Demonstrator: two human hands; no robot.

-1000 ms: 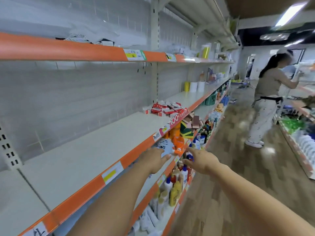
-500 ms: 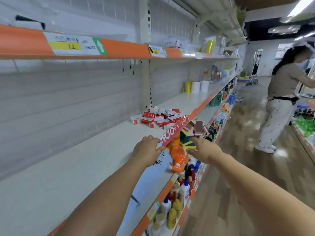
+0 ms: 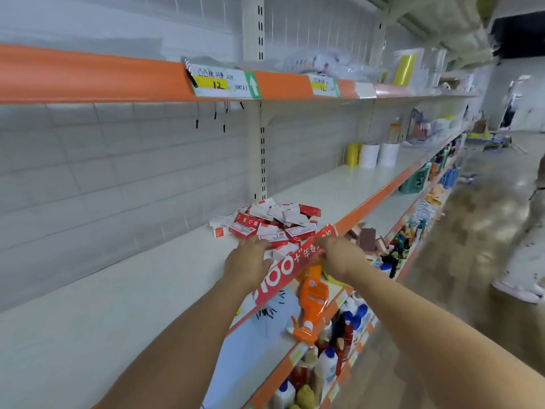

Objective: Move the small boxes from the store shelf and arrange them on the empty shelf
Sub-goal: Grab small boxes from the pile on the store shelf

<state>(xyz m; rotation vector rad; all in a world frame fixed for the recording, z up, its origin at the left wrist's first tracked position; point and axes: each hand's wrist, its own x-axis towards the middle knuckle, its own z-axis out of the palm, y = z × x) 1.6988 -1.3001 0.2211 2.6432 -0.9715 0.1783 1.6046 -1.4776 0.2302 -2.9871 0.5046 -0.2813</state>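
Small boxes (image 3: 267, 224) heaped, count unclear.

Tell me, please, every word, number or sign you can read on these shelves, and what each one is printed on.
"12": yellow band of the price tag on the upper shelf's orange edge; a white up-arrow on green sits at its right end, and the handwriting above is too blurred.
"100+", then Chinese characters too blurred to quote: red banner along the middle shelf's edge.
Second price tag: too blurred.
Print on the small boxes and the orange bottle: too small.
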